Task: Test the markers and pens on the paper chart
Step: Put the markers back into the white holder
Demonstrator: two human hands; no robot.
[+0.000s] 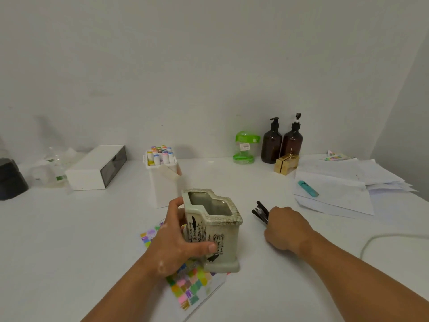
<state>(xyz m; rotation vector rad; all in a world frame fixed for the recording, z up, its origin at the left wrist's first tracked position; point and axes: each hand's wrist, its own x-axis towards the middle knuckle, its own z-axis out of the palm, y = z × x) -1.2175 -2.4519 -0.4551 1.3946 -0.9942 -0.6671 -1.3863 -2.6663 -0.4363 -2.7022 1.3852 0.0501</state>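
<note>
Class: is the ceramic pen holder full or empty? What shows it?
Seemingly empty: the ceramic pen holder has bare inner walls, nothing sticking out. The right hand grips black pens beside it.

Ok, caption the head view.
Left hand holds grey ceramic pen pot on colourful paper chart; right hand grips black pens.

Single view: head cam, wide-angle. It sits above the near side of the table (69,240), facing forward and pitched down toward the back wall (209,54). Close range, with both forearms entering from the bottom edge. The left hand (176,240) gripping the ceramic holder (216,231) and the right hand (287,228) curled round the black pens (261,211) sit low-centre. The paper chart (192,287) is nearest the lens. Marker box (162,180) and brown pump bottles (271,145) line the far edge at the wall.
</note>
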